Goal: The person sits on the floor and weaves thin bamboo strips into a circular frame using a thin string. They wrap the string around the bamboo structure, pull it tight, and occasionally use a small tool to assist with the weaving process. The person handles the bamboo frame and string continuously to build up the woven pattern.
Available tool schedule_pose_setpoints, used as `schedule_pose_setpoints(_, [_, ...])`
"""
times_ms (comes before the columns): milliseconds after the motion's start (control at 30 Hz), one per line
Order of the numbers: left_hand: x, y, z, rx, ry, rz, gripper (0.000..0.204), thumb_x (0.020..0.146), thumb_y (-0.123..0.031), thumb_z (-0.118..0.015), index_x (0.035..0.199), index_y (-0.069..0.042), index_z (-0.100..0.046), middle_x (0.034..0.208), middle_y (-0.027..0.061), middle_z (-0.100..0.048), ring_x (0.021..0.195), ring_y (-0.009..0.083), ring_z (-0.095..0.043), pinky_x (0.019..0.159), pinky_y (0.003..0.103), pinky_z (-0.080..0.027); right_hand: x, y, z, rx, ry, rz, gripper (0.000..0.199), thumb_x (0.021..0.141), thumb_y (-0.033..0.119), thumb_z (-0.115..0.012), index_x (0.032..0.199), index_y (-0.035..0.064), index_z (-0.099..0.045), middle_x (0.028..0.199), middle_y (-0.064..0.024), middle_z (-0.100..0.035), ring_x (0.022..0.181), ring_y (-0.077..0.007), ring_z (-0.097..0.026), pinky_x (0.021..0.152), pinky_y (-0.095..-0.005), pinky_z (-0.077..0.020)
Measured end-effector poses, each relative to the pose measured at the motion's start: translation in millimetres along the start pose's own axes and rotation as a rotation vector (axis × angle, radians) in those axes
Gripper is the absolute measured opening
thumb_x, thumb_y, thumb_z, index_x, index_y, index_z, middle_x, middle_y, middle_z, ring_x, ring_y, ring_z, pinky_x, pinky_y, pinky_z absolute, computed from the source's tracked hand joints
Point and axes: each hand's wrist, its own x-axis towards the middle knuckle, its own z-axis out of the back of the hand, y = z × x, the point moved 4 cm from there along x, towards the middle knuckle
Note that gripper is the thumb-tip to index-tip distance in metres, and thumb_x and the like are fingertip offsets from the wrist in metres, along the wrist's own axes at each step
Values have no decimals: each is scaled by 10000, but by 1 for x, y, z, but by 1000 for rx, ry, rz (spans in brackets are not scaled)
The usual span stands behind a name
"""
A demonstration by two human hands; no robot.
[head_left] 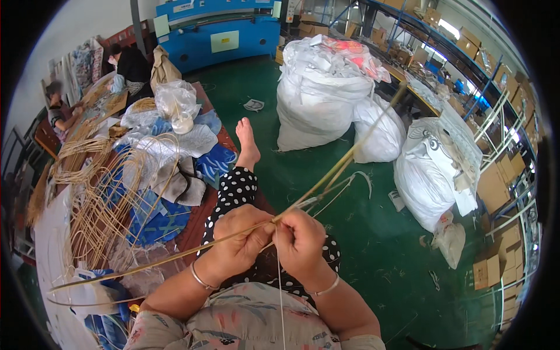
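Observation:
In front of my lap, my left hand [240, 234] and my right hand [300, 236] meet with their fingertips pinched together. Between them they hold long tan cane strips [344, 160], which run from the lower left up to the upper right. A thin white string [280, 286] hangs down from the point where my fingers meet. Just past my right hand, a pale ribbon-like strip [367, 182] curls out beside the canes. My fingers cover the spot where string and canes come together.
Bent cane loops [105, 204] lie on the table at left among blue and grey cloths [186, 143]. Two people sit farther along it. Big white sacks [321, 99] stand on the green floor [350, 280]; a blue machine [221, 41] is at the back, shelves with cartons at right.

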Motion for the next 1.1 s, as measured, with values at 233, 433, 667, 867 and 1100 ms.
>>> schedule_pose_setpoints(233, [-15, 7, 10, -186, -50, 336, 77, 827, -59, -570, 874, 2, -580, 735, 84, -601, 607, 170, -579, 544, 251, -452, -17, 6, 0, 787, 392, -606, 54, 804, 15, -503, 753, 8, -523, 688, -93, -593, 529, -98, -524, 478, -206, -419])
schedule_pose_setpoints(433, [-8, -6, 18, -572, -109, 364, 228, 771, -62, -646, 961, 20, -549, 705, -16, -531, 563, 20, -419, 490, 164, -330, -103, 25, 0, 1274, 823, -1189, 94, 785, 73, -567, 858, 17, -545, 855, -85, -590, 729, -131, -558, 634, -237, -440])
schedule_pose_setpoints(667, [-1, -15, 20, -702, -75, 275, 341, 731, -29, -677, 1025, 27, -513, 676, -21, -492, 540, 14, -391, 472, 165, -289, -55, 25, 28, 632, 645, -599, 249, 789, 190, -615, 952, 13, -549, 918, -93, -592, 733, -185, -582, 651, -261, -459])
schedule_pose_setpoints(867, [-3, -19, 17, -759, -3, 349, 365, 722, 15, -673, 1045, 30, -503, 742, 1, -532, 605, 21, -447, 513, 165, -337, 23, 59, 61, -393, 186, 447, 409, 623, 222, -727, 948, 45, -553, 859, -88, -552, 662, -219, -563, 522, -287, -455])
schedule_pose_setpoints(1100, [-1, -27, 11, -873, -1, 387, 365, 728, 31, -665, 1053, 28, -500, 804, 11, -557, 676, 24, -479, 566, 155, -367, 31, 54, 47, -595, 177, 645, 374, 654, 216, -698, 954, 52, -546, 851, -54, -507, 633, -180, -512, 486, -259, -411])
